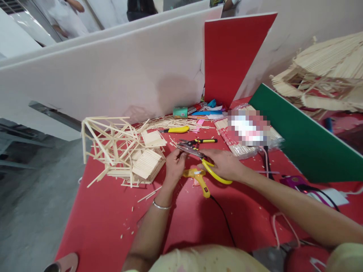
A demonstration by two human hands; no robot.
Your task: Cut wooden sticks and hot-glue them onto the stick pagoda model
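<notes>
Pale sleeves fill the bottom edge, and both forearms reach forward over the red table (107,219). A bangle (161,206) sits on the left wrist. The right hand (224,164) is wrapped around the yellow handles of the snips (198,158), which lie mid-table with the blades pointing left. The left hand (174,164) meets the blade tips with its fingers curled together; whether they pinch a stick I cannot tell. Just below both hands lies a yellow glue gun (198,179), its black cord (224,219) trailing toward the near edge.

Left of the hands a stick model (121,151) stands at the table's left edge, partly overhanging the grey floor. Bare red surface lies open between the model and the near edge, dotted with offcuts. Behind the hands are pliers (198,142), a yellow knife (176,130) and loose sticks. A stick pack (246,139) lies to the right, beside a leaning green board (306,139). A white board (113,75) and a red board (229,56) wall off the back.
</notes>
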